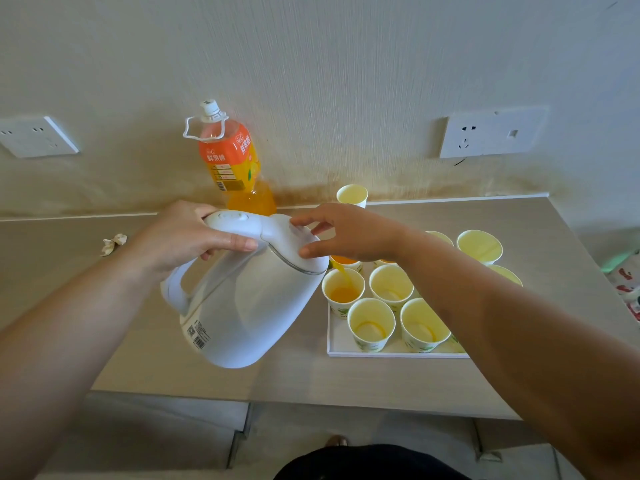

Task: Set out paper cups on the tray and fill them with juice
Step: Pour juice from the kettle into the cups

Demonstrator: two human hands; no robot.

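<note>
My left hand point(183, 237) grips the handle of a white kettle point(249, 306), which is tilted to the right. Orange juice streams from its spout into a paper cup point(343, 294) at the tray's left side. My right hand point(349, 233) rests its fingertips on the kettle's lid. The white tray point(337, 344) holds several yellow-lined paper cups; one behind the spout point(344, 261) has juice in it, and the near ones point(371, 329) look empty. My right forearm hides part of the tray.
An orange juice bottle point(230, 161) stands by the wall behind the kettle. One lone paper cup point(352, 195) sits at the table's back edge. A crumpled scrap point(113, 242) lies at the left. Wall sockets point(491, 135) are mounted above the table.
</note>
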